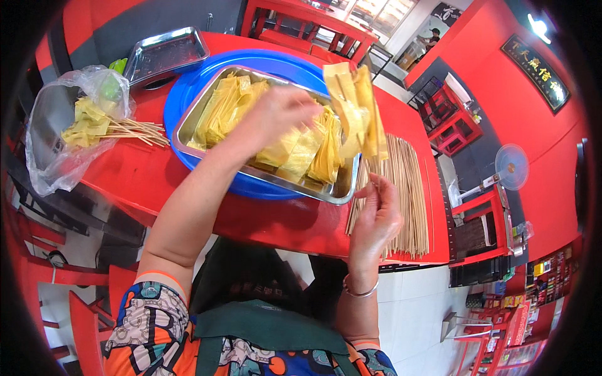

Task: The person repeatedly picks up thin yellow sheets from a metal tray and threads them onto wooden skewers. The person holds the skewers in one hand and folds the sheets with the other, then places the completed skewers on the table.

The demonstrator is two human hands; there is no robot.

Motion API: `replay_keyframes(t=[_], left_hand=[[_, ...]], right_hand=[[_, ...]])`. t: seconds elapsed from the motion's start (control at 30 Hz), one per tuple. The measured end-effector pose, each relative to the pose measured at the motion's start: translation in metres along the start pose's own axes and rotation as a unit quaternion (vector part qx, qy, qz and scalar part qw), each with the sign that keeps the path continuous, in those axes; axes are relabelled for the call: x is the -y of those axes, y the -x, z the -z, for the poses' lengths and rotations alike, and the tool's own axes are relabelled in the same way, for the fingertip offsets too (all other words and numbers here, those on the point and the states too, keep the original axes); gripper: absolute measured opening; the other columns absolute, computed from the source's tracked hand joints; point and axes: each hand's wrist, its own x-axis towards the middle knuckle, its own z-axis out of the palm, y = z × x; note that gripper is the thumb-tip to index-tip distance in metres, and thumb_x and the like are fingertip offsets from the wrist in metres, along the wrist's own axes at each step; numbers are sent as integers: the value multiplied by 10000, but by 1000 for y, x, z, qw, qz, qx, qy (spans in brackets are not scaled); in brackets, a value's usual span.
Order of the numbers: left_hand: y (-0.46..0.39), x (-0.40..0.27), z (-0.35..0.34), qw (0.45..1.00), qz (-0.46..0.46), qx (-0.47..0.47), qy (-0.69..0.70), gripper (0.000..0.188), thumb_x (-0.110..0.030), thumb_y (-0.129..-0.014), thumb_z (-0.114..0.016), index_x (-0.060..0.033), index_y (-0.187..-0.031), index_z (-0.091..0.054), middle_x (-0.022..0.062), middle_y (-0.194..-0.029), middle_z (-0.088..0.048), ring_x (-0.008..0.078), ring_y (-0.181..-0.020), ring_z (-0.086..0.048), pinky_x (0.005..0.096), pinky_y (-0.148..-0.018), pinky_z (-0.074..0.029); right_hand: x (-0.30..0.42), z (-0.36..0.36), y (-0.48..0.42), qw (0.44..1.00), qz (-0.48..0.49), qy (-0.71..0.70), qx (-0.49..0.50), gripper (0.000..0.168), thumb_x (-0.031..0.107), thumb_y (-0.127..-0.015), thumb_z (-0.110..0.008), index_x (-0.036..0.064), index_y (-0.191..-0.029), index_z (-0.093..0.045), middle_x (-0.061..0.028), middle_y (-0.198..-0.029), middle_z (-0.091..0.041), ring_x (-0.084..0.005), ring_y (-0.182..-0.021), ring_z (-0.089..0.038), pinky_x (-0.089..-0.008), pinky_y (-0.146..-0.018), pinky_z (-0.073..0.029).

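My right hand (378,211), with a bracelet at the wrist, pinches thin skewers that carry folded yellow sheets (350,113), likely tofu skin. These stand upright above the right end of a metal tray (261,175). My left hand (287,115) is blurred over the tray's middle, fingers apart, with no held thing visible. More folded yellow sheets (225,110) fill the tray, partly hidden by my left hand and forearm. The tray rests on a large round blue plastic basin or lid (277,54). Beside my right hand lies a wide pile of bare wooden skewers (407,197).
At left, a clear plastic bag (51,160) holds yellow sheets on skewers (136,130), whose sticks poke out. Another metal tray (162,56) sits at the back left of the red table (141,174). A fan (511,167) is at right; a person (430,40) is far off.
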Motion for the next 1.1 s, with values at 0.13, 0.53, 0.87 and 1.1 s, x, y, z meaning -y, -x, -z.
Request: replay_keyframes(t=[0.13, 0.53, 0.87, 1.1], left_hand=[[3, 9, 23, 888, 45, -102, -445, 395, -385, -842, -724, 4, -893, -675, 181, -865, -700, 316, -847, -679, 422, -760, -518], [-6, 31, 42, 921, 77, -60, -376, 298, -277, -786, -699, 2, -888, -726, 213, -908, -707, 337, -829, -690, 440, -753, -529], [-12, 22, 53, 956, 93, -86, 266, 131, -121, -983, -543, -49, -1073, -606, 158, -1048, -705, 218, -902, -714, 326, -824, -589], [-9, -3, 19, 942, 36, -151, 297, 154, -93, -1018, -490, -19, -1152, -479, 236, -1113, -675, 305, -986, -710, 380, -879, -589]], right_hand=[[-11, 11, -3, 996, -67, -64, 19, 42, -12, -950, -587, -37, -980, -605, -110, -801, -663, -144, -684, -647, -291, -663, -505], [-20, 17, 0, 989, -78, -80, 98, 119, 103, -975, -614, -2, -921, -629, -52, -717, -608, -108, -649, -523, -277, -608, -444], [-8, 18, 12, 996, 53, 30, 70, 101, 17, -832, -717, 37, -931, -710, -106, -813, -637, -271, -810, -596, -368, -724, -479], [-5, 20, 15, 990, 96, 86, 59, 117, 23, -819, -725, 58, -930, -714, -88, -801, -625, -269, -808, -590, -367, -722, -485]])
